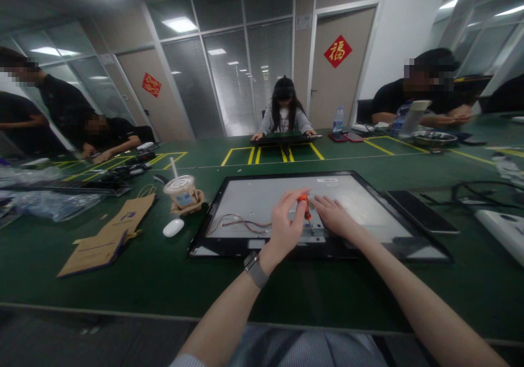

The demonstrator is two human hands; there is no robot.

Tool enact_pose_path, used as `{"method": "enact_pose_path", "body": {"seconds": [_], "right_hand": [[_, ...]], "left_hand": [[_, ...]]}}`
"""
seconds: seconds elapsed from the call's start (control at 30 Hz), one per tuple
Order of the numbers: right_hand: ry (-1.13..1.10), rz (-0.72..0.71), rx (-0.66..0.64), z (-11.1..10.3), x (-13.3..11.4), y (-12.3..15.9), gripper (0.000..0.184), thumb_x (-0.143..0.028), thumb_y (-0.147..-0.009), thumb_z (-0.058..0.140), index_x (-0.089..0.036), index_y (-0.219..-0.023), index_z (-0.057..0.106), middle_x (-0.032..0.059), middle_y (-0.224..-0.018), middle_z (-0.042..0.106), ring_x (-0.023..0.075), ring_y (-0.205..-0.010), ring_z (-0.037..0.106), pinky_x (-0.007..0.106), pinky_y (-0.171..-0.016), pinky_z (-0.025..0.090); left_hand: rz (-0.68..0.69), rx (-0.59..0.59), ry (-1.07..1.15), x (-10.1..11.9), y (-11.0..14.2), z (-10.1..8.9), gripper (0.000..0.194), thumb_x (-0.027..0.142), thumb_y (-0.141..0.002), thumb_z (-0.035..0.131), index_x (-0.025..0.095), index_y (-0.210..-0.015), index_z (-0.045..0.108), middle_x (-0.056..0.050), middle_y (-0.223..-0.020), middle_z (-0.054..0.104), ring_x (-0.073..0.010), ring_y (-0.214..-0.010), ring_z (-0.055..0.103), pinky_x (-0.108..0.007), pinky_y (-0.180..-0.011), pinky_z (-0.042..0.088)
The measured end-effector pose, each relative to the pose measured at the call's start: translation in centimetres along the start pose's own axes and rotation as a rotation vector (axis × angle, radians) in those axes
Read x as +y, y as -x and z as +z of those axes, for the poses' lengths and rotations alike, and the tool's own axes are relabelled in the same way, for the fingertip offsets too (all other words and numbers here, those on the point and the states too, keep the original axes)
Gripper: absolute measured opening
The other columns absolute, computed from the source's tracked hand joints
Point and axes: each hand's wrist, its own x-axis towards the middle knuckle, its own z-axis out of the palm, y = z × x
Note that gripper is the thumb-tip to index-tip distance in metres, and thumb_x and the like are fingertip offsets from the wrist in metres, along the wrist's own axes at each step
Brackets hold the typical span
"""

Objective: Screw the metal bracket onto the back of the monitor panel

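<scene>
A flat display panel (254,193) with a black frame and silver-grey back lies on the green table in front of me. My left hand (286,217), with a watch (254,268) on its wrist, grips an orange-handled screwdriver (304,206). The screwdriver's shaft points down at a metal strip along the panel's near side. Resting flat on the panel just right of the screwdriver is my right hand (333,214), fingers stretched out. Thin coloured wires (241,221) lie loose across the panel's left part.
To the left stand an iced drink cup (180,190), a white mouse (173,227) and a brown paper bag (110,236). On the right lie a dark flat slab (421,211), black cables (470,192) and a white device (501,236). Several people sit or stand around the table.
</scene>
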Motion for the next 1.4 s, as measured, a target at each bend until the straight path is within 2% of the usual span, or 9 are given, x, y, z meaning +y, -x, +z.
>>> {"method": "enact_pose_path", "body": {"seconds": [0.17,0.37,0.57,0.77,0.83,0.97,1.1,1.3,1.4], "right_hand": [[0.002,0.016,-0.013,-0.15,-0.14,0.03,0.053,-0.023,-0.099,0.024,-0.021,-0.148,0.045,0.0137,-0.155,0.043,0.0332,-0.14,0.041,0.058,-0.109,0.035],[0.001,0.002,-0.024,-0.61,-0.32,0.16,0.054,-0.02,-0.098,0.023,-0.019,-0.148,0.045,0.016,-0.155,0.041,0.0338,-0.139,0.042,0.06,-0.108,0.036],[0.006,0.017,-0.02,-0.56,-0.33,0.15,0.053,-0.022,-0.099,0.025,-0.022,-0.148,0.045,0.0132,-0.155,0.043,0.0324,-0.14,0.042,0.057,-0.11,0.036],[0.019,-0.001,-0.027,-0.42,-0.26,0.05,0.054,-0.019,-0.098,0.024,-0.019,-0.148,0.045,0.0157,-0.155,0.041,0.0344,-0.139,0.042,0.06,-0.109,0.036],[0.017,-0.004,-0.022,-0.42,-0.26,0.05,0.054,-0.018,-0.097,0.025,-0.019,-0.148,0.045,0.016,-0.155,0.042,0.0342,-0.138,0.043,0.06,-0.108,0.036],[0.015,-0.008,-0.021,-0.58,-0.32,0.11,0.055,-0.017,-0.097,0.026,-0.019,-0.148,0.045,0.016,-0.154,0.043,0.034,-0.139,0.043,0.06,-0.108,0.037],[0.021,0.004,-0.033,-0.75,-0.38,0.15,0.054,-0.017,-0.097,0.025,-0.018,-0.148,0.045,0.0157,-0.155,0.042,0.0346,-0.139,0.042,0.059,-0.108,0.036],[0.005,0.026,-0.034,-0.49,-0.3,0.09,0.054,-0.018,-0.098,0.026,-0.021,-0.149,0.044,0.014,-0.156,0.041,0.0326,-0.141,0.04,0.058,-0.11,0.035],[0.006,0.019,-0.027,-0.32,-0.21,0.04,0.053,-0.019,-0.098,0.028,-0.022,-0.149,0.044,0.0141,-0.155,0.042,0.0326,-0.14,0.041,0.057,-0.11,0.036]], "left_hand": [[0.023,0.068,-0.071,-0.13,-0.01,0.02,0.015,0.028,-0.089,0.066,0.02,-0.101,0.071,-0.003,-0.089,0.059,-0.0174,-0.086,0.059,-0.033,-0.083,0.05],[-0.013,-0.037,-0.003,0.21,0.22,-0.04,0.03,0.024,-0.1,0.045,0.021,-0.124,0.063,-0.008,-0.111,0.062,-0.0196,-0.102,0.059,-0.035,-0.092,0.048],[0.013,0.026,-0.065,-0.04,0.08,0.02,0.017,0.03,-0.091,0.064,0.02,-0.104,0.071,-0.003,-0.087,0.057,-0.017,-0.084,0.057,-0.032,-0.082,0.049],[-0.04,-0.064,0.018,0.04,0.38,-0.01,0.033,0.027,-0.102,0.041,0.021,-0.129,0.059,-0.01,-0.123,0.06,-0.0209,-0.11,0.058,-0.038,-0.099,0.046],[-0.056,-0.076,0.047,-0.09,0.36,0.03,0.035,0.026,-0.102,0.04,0.021,-0.134,0.054,-0.01,-0.126,0.061,-0.021,-0.113,0.059,-0.039,-0.101,0.045],[-0.01,-0.029,-0.013,-0.42,0.13,0.09,0.028,0.027,-0.098,0.052,0.022,-0.123,0.063,-0.007,-0.106,0.066,-0.0198,-0.099,0.061,-0.037,-0.092,0.048],[0.009,0.016,-0.077,-0.35,0.1,0.04,0.02,0.028,-0.093,0.061,0.022,-0.11,0.069,-0.003,-0.09,0.06,-0.018,-0.087,0.058,-0.034,-0.084,0.05],[-0.037,-0.028,0.024,0.08,0.29,-0.02,0.036,0.024,-0.103,0.037,0.022,-0.131,0.059,-0.009,-0.121,0.062,-0.0198,-0.109,0.059,-0.036,-0.097,0.046],[-0.032,-0.03,0.013,0.0,0.21,-0.02,0.036,0.023,-0.103,0.038,0.021,-0.132,0.057,-0.008,-0.115,0.066,-0.0194,-0.104,0.061,-0.036,-0.094,0.047]]}}
